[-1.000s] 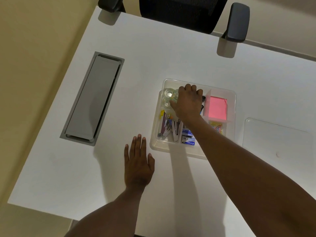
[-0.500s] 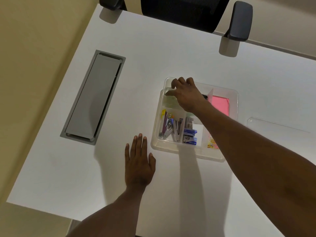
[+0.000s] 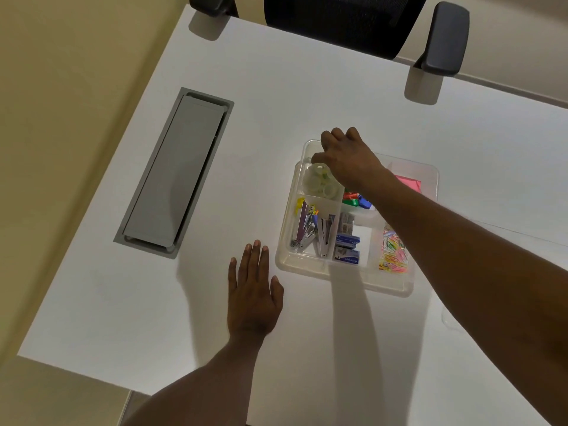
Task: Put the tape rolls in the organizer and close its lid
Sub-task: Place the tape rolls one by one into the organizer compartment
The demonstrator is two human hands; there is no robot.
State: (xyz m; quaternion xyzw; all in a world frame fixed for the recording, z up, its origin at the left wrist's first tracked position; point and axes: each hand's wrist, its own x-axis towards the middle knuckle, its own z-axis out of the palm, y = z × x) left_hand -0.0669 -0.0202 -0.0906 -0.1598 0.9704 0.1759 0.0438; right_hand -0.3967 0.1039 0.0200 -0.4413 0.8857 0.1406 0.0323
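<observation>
A clear plastic organizer (image 3: 307, 265) with several compartments stands open on the white desk. Clear tape rolls (image 3: 319, 184) lie in its far-left compartment. My right hand (image 3: 347, 158) hovers over that compartment, fingers curled at the far rim and the thumb tip just above the top roll; whether it grips a roll is unclear. My left hand (image 3: 252, 290) lies flat and empty on the desk, just left of the organizer's near corner. The clear lid (image 3: 447, 319) lies on the desk to the right, mostly hidden by my right arm.
Other compartments hold staplers (image 3: 305, 229), staple boxes (image 3: 347, 247), coloured clips (image 3: 356, 199), paper clips (image 3: 393, 250) and a pink note pad (image 3: 408, 182). A grey cable hatch (image 3: 175, 173) is set into the desk on the left. A black chair (image 3: 338, 23) stands at the far edge.
My right hand has shifted toward the organizer's far-left corner and risen, uncovering the tape rolls in their compartment. The left hand has stayed flat on the desk.
</observation>
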